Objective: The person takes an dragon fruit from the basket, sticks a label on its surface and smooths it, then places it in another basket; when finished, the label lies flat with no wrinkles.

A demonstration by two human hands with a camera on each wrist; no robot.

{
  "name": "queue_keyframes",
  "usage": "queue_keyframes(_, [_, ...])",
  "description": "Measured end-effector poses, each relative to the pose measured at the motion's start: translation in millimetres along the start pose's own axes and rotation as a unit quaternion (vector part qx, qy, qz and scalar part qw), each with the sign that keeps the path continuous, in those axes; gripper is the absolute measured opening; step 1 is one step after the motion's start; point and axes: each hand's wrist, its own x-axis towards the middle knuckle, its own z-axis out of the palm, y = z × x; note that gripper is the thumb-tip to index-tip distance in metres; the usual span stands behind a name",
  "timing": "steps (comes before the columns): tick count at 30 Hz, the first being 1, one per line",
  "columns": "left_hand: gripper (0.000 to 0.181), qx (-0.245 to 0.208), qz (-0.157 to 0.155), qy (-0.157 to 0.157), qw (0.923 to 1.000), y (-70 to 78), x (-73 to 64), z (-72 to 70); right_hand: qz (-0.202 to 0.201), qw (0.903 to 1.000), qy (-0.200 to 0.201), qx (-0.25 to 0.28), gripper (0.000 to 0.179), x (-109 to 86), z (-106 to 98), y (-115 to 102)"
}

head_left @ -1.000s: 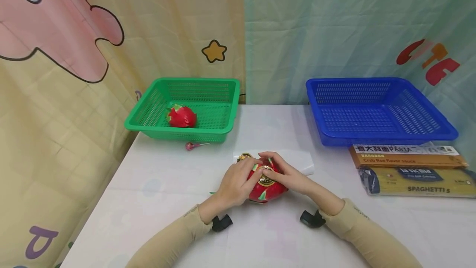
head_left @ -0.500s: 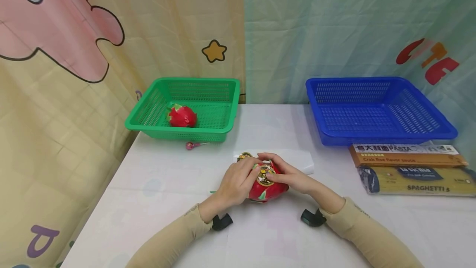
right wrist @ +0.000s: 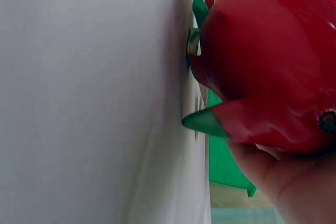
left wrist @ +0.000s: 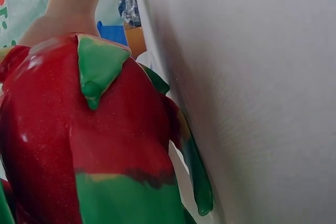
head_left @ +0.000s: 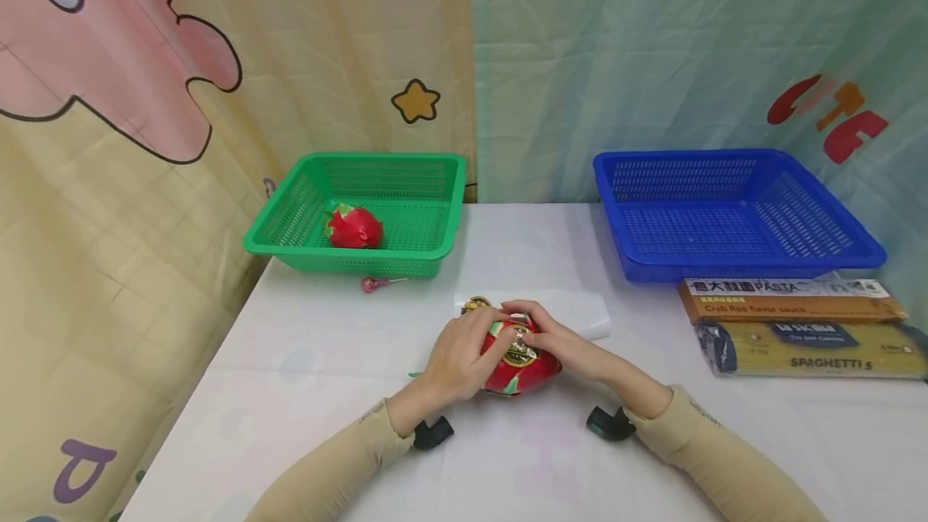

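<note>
A red dragon fruit [head_left: 528, 379] with green-tipped scales lies on the white table between both hands. A round gold-and-black sticker [head_left: 518, 353] sits on its upper side. My left hand [head_left: 460, 353] holds the fruit's left side, its thumb by the sticker's left edge. From the right, my right hand [head_left: 565, 345] curls over the fruit, the thumb at the sticker's upper right. Up close, the left wrist view shows the glossy dragon fruit [left wrist: 121, 140] with the right forearm beyond. In the right wrist view, the left hand [right wrist: 294, 182] supports the dragon fruit [right wrist: 273, 56] from behind.
Behind the hands lies a white sheet [head_left: 580, 314] bearing another round sticker [head_left: 474, 304]. A green basket [head_left: 355, 254] at back left contains a dragon fruit [head_left: 355, 227]; a lollipop [head_left: 371, 284] lies before it. Right are a blue basket [head_left: 754, 271], pasta box [head_left: 797, 308] and spaghetti pack [head_left: 826, 351].
Both thumbs have shifted off the sticker's middle toward its edges, so more of it shows. The right fingertips have moved slightly nearer. The fruit stays almost in place.
</note>
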Motion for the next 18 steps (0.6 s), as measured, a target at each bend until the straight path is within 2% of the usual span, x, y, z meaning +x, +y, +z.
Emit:
queue_keyframes(4, [0.036, 0.006, -0.01, 0.001, 0.9999, 0.9, -0.8, 1.0, 0.011, 0.9989, 0.045, -0.005, 0.048, -2.1, 2.9, -3.4])
queue_keyframes(10, [0.033, 0.013, -0.011, 0.008, 0.9998, 4.5, -0.3, 1.9, 0.056, 0.993, 0.103, -0.012, 0.051, -3.0, 18.2, -8.3])
queue_keyframes(14, [0.03, 0.016, -0.016, 0.013, 0.9997, 6.8, -0.5, 2.7, 0.053, 0.9893, 0.134, -0.021, 0.04, -3.0, 25.2, -9.8])
queue_keyframes(18, [0.027, 0.021, -0.018, 0.018, 0.9995, 8.4, -1.2, 3.3, 0.041, 0.9893, 0.137, -0.029, 0.032, -3.3, 26.1, -10.4])
